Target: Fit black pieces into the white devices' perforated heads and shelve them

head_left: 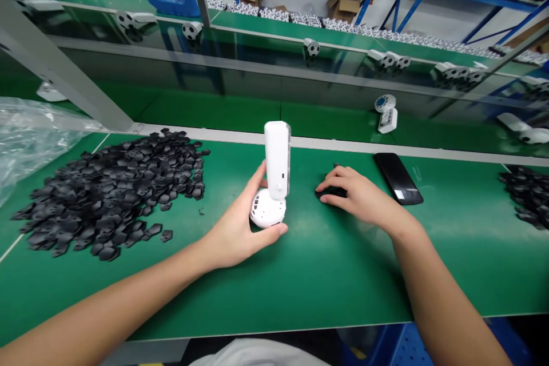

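My left hand (240,223) grips the round, slotted head of what looks like a white handheld fan (278,157), whose handle points up and away from me. The thumb lies along the near side of the head and the fingers curl behind it. To its right, my right hand (354,191) rests low on the green table, thumb and fingers drawn together over a few small black plastic pieces (332,191), partly hidden under the fingers. A large heap of similar black pentagon-shaped pieces (124,189) spreads to the left of my left hand.
A black phone (398,178) lies beside my right hand. More black pieces (525,194) are at the right edge, a clear plastic bag (34,131) at the left. Beyond the metal rail (313,143), white units with football-patterned heads (311,47) sit along the line.
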### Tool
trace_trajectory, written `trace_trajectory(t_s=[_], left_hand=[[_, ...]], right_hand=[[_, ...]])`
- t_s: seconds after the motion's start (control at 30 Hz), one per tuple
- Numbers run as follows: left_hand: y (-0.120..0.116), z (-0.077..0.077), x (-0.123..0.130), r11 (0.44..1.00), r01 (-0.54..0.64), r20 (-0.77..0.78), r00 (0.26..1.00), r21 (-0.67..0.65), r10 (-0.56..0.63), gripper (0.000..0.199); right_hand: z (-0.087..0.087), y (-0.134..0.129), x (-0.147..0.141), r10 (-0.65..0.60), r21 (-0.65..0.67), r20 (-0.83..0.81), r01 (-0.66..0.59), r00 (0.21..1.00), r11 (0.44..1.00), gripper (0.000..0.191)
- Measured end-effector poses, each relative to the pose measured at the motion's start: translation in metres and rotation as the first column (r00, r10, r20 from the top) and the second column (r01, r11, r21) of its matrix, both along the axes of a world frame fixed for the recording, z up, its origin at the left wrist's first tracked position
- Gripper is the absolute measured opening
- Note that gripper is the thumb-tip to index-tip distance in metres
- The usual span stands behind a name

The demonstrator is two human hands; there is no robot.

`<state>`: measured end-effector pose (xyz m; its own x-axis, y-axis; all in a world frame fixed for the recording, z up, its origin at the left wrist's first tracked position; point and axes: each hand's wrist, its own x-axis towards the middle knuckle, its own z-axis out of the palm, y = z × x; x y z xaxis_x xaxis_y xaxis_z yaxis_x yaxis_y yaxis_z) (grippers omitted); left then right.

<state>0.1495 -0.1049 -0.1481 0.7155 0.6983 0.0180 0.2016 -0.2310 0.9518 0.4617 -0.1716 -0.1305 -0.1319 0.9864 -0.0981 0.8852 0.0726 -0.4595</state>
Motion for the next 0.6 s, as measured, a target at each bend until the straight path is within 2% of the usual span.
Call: trace_trajectory(t_s=[0.07, 0.13, 0.27, 0.37, 0.43, 0.5, 0.57, 0.6], left_hand=[[0.0, -0.001, 0.001, 0.991, 0.007, 0.023, 1.0, -0.133, -0.004, 0.074], [-0.001, -0.002, 0.003, 0.964, 0.027, 0.079, 0.997, -0.265, -0.006, 0.06], [-0.002, -0.003, 0.007, 0.917, 0.044, 0.201, 0.979, -0.397, 0.04, 0.064], [-0.002, -0.003, 0.01, 0.889, 0.054, 0.225, 0.973, -0.456, 0.057, 0.069], [-0.002, -0.004, 0.011, 0.889, 0.046, 0.218, 0.974, -0.455, 0.061, 0.071], [-0.001, -0.006, 0.011, 0.914, 0.023, 0.202, 0.977, -0.405, 0.065, 0.07], [-0.001, -0.009, 0.011, 0.943, -0.003, 0.189, 0.98, -0.332, 0.069, 0.069], [-0.001, -0.01, 0.011, 0.956, -0.016, 0.181, 0.981, -0.291, 0.072, 0.067]], right_hand=[[0.001, -0.001, -0.001, 0.002, 0.02, 0.022, -0.003, 1.0, 1.0, 0.019], [0.002, -0.002, -0.005, 0.006, 0.049, 0.05, -0.009, 0.999, 0.999, 0.02], [0.003, -0.001, -0.017, -0.012, 0.127, 0.122, -0.003, 0.992, 0.992, 0.022], [0.002, 0.002, -0.025, -0.071, 0.195, 0.197, 0.032, 0.978, 0.98, 0.021], [0.001, 0.003, -0.03, -0.103, 0.235, 0.197, 0.055, 0.975, 0.97, 0.021], [0.002, 0.002, -0.037, -0.119, 0.28, 0.075, 0.094, 0.99, 0.955, 0.02], [0.005, -0.001, -0.047, -0.12, 0.243, -0.202, 0.168, 0.972, 0.955, 0.019], [0.007, -0.003, -0.053, -0.131, 0.171, -0.374, 0.206, 0.918, 0.963, 0.018]])
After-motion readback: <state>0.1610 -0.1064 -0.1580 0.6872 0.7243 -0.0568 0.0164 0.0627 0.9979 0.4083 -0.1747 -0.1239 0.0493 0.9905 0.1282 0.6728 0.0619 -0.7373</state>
